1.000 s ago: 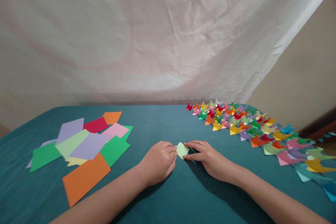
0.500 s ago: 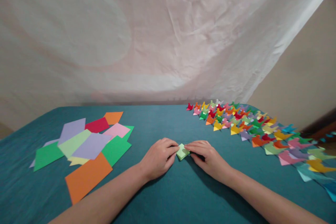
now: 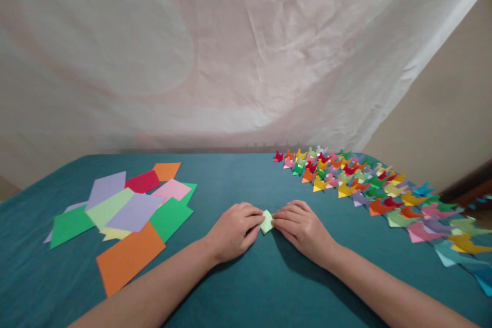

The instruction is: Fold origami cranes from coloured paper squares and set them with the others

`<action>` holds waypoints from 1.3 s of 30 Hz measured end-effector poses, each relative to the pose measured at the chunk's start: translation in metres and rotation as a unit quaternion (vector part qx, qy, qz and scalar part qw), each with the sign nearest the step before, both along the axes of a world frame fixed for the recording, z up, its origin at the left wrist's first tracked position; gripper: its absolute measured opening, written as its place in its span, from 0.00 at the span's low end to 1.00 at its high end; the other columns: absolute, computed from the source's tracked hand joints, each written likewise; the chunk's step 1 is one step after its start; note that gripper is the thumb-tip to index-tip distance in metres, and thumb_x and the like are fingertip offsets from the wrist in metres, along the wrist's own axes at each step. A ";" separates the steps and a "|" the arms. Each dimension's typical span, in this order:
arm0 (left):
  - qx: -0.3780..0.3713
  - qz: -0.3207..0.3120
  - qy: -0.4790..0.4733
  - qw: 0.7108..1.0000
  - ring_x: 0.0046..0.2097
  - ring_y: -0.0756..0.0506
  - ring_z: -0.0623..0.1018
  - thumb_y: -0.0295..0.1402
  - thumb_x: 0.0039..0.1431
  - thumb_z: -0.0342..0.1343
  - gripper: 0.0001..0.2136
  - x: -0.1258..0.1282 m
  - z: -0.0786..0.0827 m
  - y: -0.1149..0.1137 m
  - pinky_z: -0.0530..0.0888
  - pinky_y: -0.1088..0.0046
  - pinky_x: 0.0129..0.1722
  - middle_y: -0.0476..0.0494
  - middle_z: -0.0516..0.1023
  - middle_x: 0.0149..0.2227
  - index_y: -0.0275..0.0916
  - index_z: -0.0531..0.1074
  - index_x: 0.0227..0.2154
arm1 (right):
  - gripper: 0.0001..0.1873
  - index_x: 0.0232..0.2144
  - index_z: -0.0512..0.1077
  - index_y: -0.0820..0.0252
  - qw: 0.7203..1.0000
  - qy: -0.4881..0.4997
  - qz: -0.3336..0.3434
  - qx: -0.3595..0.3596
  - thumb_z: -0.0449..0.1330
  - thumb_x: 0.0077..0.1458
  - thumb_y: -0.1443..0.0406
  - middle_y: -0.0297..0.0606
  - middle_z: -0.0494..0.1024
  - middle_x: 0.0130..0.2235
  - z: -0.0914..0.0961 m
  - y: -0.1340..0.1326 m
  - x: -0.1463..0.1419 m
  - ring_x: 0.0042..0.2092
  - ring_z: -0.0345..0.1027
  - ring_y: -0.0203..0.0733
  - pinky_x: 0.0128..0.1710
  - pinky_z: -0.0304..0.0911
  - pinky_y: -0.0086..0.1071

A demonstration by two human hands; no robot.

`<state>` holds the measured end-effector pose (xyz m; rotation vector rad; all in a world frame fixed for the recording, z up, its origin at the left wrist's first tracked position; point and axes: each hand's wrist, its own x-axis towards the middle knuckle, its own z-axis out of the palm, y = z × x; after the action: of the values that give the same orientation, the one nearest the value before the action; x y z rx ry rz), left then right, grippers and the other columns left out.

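Note:
A small folded piece of light green origami paper [image 3: 266, 222] lies on the teal cloth between my two hands. Its visible shape is a narrow diamond with a point toward me. My left hand [image 3: 236, 230] has its fingers closed at the paper's left edge, thumb tucked below the fingers. On the other side my right hand [image 3: 302, 226] pinches the right corner, fingertips pressed together. The fingertips hide both side edges of the paper.
Loose sheets of coloured paper, an orange one [image 3: 130, 260] nearest, overlap at the left. Rows of folded paper birds [image 3: 346, 189] stand along the right side. The teal cloth [image 3: 230, 174] covers the table, and a pale hanging sheet [image 3: 215, 61] is behind it.
My right fingers have closed in on the paper's right corner, with the thumb drawn up to them. The visible paper looks narrower. My left hand has barely moved.

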<state>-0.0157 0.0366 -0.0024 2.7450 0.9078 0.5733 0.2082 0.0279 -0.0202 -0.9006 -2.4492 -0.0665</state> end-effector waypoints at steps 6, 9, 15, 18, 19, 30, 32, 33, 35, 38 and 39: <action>0.021 0.002 0.010 1.000 0.47 0.43 0.71 0.39 0.59 0.51 0.14 0.000 0.002 -0.003 0.66 0.64 0.47 0.40 0.74 0.45 0.39 0.71 0.44 | 0.10 0.38 0.73 0.56 1.000 0.003 0.001 0.008 0.52 0.61 0.67 0.36 0.79 0.38 0.002 -0.002 -0.001 0.41 0.69 0.38 0.48 0.56 0.40; 0.026 0.006 0.015 1.000 0.46 0.43 0.71 0.46 0.56 0.54 0.17 0.000 0.001 -0.003 0.67 0.64 0.46 0.41 0.75 0.44 0.39 0.72 0.42 | 0.10 0.38 0.73 0.57 1.000 0.016 0.007 -0.003 0.52 0.61 0.67 0.37 0.79 0.38 0.002 -0.002 -0.002 0.41 0.69 0.38 0.48 0.56 0.40; 0.017 0.011 0.012 1.000 0.46 0.45 0.72 0.39 0.60 0.52 0.12 -0.001 -0.001 -0.002 0.67 0.68 0.46 0.44 0.75 0.44 0.40 0.72 0.42 | 0.09 0.39 0.73 0.58 0.998 0.050 0.011 -0.030 0.53 0.60 0.67 0.38 0.79 0.37 0.003 -0.002 -0.003 0.39 0.69 0.40 0.45 0.58 0.40; 0.015 0.001 0.015 1.000 0.46 0.45 0.72 0.38 0.60 0.51 0.11 -0.001 0.000 -0.002 0.68 0.68 0.46 0.44 0.75 0.44 0.41 0.72 0.43 | 0.10 0.40 0.73 0.58 0.997 0.060 0.003 -0.039 0.52 0.60 0.67 0.39 0.78 0.37 0.002 -0.002 -0.001 0.39 0.69 0.40 0.44 0.58 0.40; 0.015 -0.002 0.016 1.000 0.46 0.45 0.72 0.37 0.61 0.50 0.11 -0.001 0.000 -0.002 0.68 0.68 0.46 0.44 0.75 0.44 0.40 0.71 0.43 | 0.11 0.40 0.72 0.58 0.997 0.062 0.000 -0.043 0.51 0.59 0.68 0.39 0.78 0.37 0.002 -0.001 0.000 0.39 0.69 0.39 0.45 0.58 0.40; 0.015 -0.003 -0.049 0.999 0.42 0.47 0.75 0.32 0.63 0.46 0.11 0.000 -0.003 -0.004 0.69 0.71 0.44 0.45 0.77 0.41 0.39 0.72 0.41 | 0.12 0.42 0.72 0.57 0.996 0.062 0.003 -0.060 0.55 0.55 0.70 0.38 0.78 0.39 -0.001 0.002 -0.001 0.41 0.68 0.40 0.45 0.57 0.39; 0.007 0.000 -0.070 0.998 0.41 0.48 0.75 0.32 0.63 0.46 0.11 0.001 -0.004 -0.004 0.69 0.72 0.43 0.45 0.77 0.40 0.39 0.73 0.40 | 0.10 0.41 0.72 0.56 0.995 0.083 0.009 -0.057 0.56 0.56 0.69 0.38 0.78 0.38 -0.002 0.003 -0.002 0.41 0.68 0.40 0.44 0.58 0.39; 0.000 0.003 -0.082 0.997 0.40 0.48 0.75 0.32 0.63 0.46 0.10 0.001 -0.005 -0.005 0.69 0.72 0.43 0.46 0.77 0.40 0.39 0.73 0.39 | 0.09 0.40 0.73 0.55 0.993 0.098 0.011 -0.059 0.56 0.56 0.68 0.37 0.78 0.38 -0.001 0.003 -0.002 0.41 0.68 0.40 0.44 0.58 0.38; -0.025 0.004 -0.111 0.994 0.41 0.48 0.75 0.32 0.63 0.46 0.10 0.002 -0.005 -0.006 0.68 0.73 0.43 0.46 0.77 0.40 0.39 0.73 0.39 | 0.07 0.38 0.73 0.55 0.987 0.138 0.014 -0.079 0.55 0.57 0.68 0.37 0.77 0.37 0.001 0.001 -0.003 0.40 0.68 0.39 0.43 0.58 0.37; -0.063 0.007 -0.145 0.987 0.41 0.48 0.74 0.35 0.62 0.50 0.10 0.004 -0.004 -0.008 0.68 0.73 0.44 0.45 0.76 0.40 0.39 0.72 0.42 | 0.06 0.36 0.72 0.57 0.971 0.187 0.010 -0.147 0.54 0.58 0.67 0.37 0.76 0.35 0.006 -0.003 -0.004 0.39 0.68 0.39 0.42 0.59 0.35; -0.073 0.010 -0.150 0.986 0.41 0.47 0.74 0.36 0.60 0.52 0.11 0.004 -0.004 -0.008 0.67 0.73 0.44 0.45 0.76 0.40 0.39 0.72 0.43 | 0.06 0.35 0.71 0.57 0.966 0.196 0.004 -0.171 0.54 0.58 0.67 0.37 0.76 0.35 0.007 -0.004 -0.004 0.38 0.68 0.39 0.41 0.59 0.34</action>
<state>-0.0120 0.0288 -0.0061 2.4343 0.8658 0.8594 0.2043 0.0237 -0.0128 -0.9401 -2.1214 0.5044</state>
